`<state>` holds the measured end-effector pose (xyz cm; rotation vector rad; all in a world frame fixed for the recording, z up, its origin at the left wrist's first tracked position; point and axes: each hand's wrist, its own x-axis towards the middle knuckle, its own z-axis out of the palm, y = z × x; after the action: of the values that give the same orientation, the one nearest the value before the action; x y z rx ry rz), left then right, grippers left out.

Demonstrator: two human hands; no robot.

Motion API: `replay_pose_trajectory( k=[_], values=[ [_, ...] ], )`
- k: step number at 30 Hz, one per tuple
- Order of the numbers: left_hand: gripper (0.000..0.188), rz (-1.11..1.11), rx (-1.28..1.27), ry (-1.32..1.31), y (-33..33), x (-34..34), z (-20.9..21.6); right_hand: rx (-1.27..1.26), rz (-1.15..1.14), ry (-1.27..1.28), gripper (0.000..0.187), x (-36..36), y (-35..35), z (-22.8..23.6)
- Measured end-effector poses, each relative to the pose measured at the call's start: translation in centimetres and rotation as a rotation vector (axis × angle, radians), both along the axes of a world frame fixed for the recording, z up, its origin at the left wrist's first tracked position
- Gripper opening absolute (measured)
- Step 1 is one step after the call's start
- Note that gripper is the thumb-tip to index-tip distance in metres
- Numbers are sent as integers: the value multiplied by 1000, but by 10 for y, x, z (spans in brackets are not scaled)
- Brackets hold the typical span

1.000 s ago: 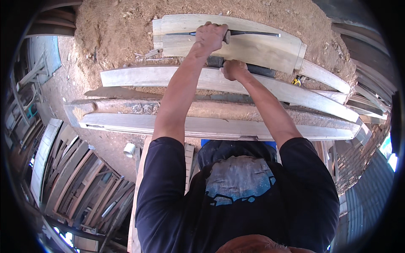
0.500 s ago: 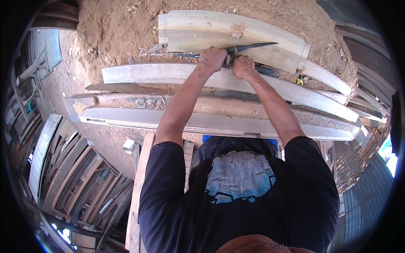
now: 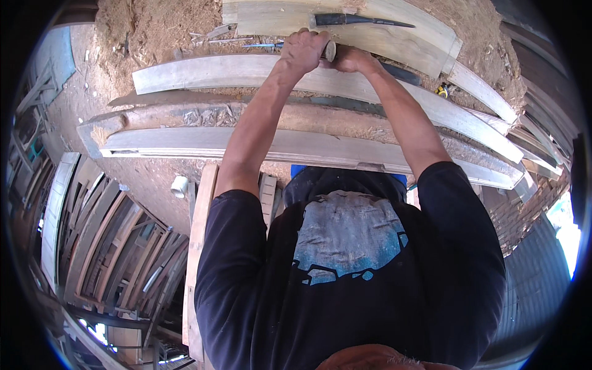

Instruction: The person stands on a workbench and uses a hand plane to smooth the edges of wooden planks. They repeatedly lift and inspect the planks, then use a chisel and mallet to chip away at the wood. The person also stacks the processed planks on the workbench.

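My left hand [image 3: 306, 50] is closed, fingers wrapped round a thing whose round, brownish end [image 3: 330, 50] shows beside its knuckles; the rest is hidden. My right hand [image 3: 357, 60] is curled against that round end from the right, its fingertips out of sight. Left of my left hand, a thin bluish strip [image 3: 264, 45] pokes out. Whether it belongs to the held thing I cannot tell. Beyond both hands, a dark tool with a thick handle and a long tapering point [image 3: 364, 21] lies on a wide pale board [image 3: 407, 38].
Nearer me, a long curved pale plank [image 3: 209, 71] runs sideways, with another plank [image 3: 209, 139] along the front edge. A dark bar [image 3: 401, 74] and a small yellow-and-black object [image 3: 441, 90] lie at right. Sawdust [image 3: 160, 24] covers the far side. A white cup [image 3: 179, 186] is below left.
The dark pointed tool, earlier against my hands, now lies farther off on the board. My hands have drawn together round the round-ended thing. The whole view has shifted.
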<state>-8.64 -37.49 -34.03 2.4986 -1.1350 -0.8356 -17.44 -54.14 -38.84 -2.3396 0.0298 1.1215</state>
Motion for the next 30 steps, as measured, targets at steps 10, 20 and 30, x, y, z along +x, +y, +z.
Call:
replay_pose_trajectory(
  k=[10,20,30],
  values=[
    [39,640,-546,-34,33,-2,180,-269,20,52,44,-10,9,71],
    [38,1195,-1063,131,56,-126,296,182,-197,-105,39,-79,-59,175],
    [39,1245,-1227,-4,-2,-275,313,746,-454,-386,36,-168,-114,377]
  ],
)
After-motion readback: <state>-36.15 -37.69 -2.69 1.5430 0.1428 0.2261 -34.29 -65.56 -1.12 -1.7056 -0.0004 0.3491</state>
